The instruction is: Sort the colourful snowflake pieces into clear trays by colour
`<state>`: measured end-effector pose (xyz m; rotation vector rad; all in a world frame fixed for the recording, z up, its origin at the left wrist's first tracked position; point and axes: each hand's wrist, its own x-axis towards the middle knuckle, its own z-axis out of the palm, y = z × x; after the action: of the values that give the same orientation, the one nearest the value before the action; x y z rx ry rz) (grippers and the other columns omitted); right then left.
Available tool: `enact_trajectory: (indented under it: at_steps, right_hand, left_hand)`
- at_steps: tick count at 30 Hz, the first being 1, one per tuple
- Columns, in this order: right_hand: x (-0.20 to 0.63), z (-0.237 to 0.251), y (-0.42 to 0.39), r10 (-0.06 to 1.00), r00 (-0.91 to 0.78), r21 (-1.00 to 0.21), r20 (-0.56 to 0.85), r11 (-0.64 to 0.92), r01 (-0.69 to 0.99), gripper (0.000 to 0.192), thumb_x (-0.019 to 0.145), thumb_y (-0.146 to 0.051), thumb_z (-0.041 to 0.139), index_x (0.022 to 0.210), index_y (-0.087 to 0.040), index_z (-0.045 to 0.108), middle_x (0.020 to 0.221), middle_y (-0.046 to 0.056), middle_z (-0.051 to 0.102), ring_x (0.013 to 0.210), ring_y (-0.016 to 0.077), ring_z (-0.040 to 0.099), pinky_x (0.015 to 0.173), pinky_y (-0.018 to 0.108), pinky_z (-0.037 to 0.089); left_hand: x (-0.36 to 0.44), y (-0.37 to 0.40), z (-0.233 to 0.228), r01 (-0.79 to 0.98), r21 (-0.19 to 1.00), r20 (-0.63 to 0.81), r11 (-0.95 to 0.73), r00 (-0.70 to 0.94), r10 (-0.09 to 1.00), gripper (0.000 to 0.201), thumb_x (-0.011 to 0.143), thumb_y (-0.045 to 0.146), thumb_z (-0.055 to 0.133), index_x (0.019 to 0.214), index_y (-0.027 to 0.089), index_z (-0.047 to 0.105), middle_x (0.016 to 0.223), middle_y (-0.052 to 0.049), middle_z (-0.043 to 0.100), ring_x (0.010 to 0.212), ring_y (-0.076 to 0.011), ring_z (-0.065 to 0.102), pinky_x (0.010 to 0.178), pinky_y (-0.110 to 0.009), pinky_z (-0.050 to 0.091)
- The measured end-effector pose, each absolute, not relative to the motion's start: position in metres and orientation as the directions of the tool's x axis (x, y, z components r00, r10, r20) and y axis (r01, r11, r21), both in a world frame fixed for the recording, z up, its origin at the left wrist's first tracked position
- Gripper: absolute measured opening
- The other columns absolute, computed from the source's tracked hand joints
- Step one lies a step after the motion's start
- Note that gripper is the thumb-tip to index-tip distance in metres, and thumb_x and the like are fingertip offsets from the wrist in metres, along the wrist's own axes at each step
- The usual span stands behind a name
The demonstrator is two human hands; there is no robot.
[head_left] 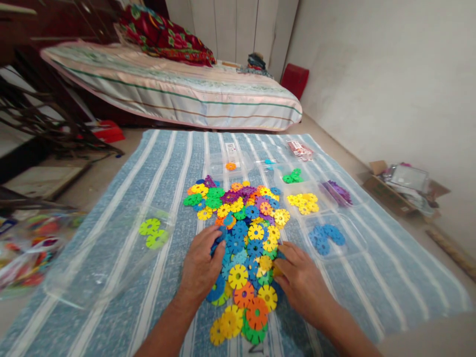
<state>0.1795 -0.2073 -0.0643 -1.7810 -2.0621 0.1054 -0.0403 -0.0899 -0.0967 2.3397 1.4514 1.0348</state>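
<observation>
A heap of plastic interlocking discs (256,231) in blue, yellow, orange, green and purple covers the middle of the cloth. At the heap's left side is my left hand (203,260), its thumb and fingers closed around blue discs (218,239). My right hand (303,282) is at the right edge, fingers curled in on discs there; blue and yellow show beside the fingertips, partly hidden. Clear containers to the right hold sorted discs: green discs (292,176), yellow discs (303,203), purple discs (337,192) and blue discs (326,239).
A large clear container (96,267) on the left holds lime discs (153,233). An orange disc (231,166) lies in a clear container at the back. Beyond the striped cloth (167,163) stands a bed (178,94). A cardboard box (386,196) is on the floor at right.
</observation>
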Motion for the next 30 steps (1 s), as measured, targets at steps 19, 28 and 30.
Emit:
enact_trajectory:
  at_steps: [19,28,30]
  right_hand:
    - [0.224,-0.025,-0.160,0.764,0.059,-0.325,0.642,0.202,0.924,0.014,0.085,-0.023,0.055,0.093,-0.020,0.067,0.100,0.010,0.066,0.100,0.0230,0.061,0.091,0.043,0.050]
    - [0.175,-0.056,-0.187,0.920,-0.184,-0.344,0.347,0.307,0.887,0.011,0.078,-0.015,0.064,0.086,-0.020,0.067,0.128,0.012,0.053,0.132,0.0315,0.035,0.100,0.053,0.042]
    - [0.174,-0.057,-0.188,0.923,-0.180,-0.341,0.340,0.299,0.891,0.011,0.078,-0.013,0.063,0.086,-0.020,0.067,0.128,0.012,0.052,0.132,0.0315,0.035,0.100,0.053,0.043]
  left_hand:
    - [-0.040,-0.090,-0.098,0.701,0.501,0.459,-0.508,0.282,0.842,0.023,0.086,0.031,0.047,0.097,0.017,0.062,0.111,-0.012,0.066,0.106,-0.0245,0.061,0.095,-0.041,0.049]
    - [-0.040,-0.090,-0.100,0.702,0.525,0.438,-0.481,0.261,0.860,0.021,0.085,0.030,0.049,0.098,0.020,0.061,0.112,-0.009,0.066,0.107,-0.0233,0.060,0.096,-0.042,0.048]
    - [-0.040,-0.091,-0.100,0.704,0.520,0.444,-0.484,0.261,0.857,0.021,0.085,0.030,0.048,0.097,0.019,0.061,0.111,-0.009,0.066,0.107,-0.0232,0.060,0.095,-0.041,0.048]
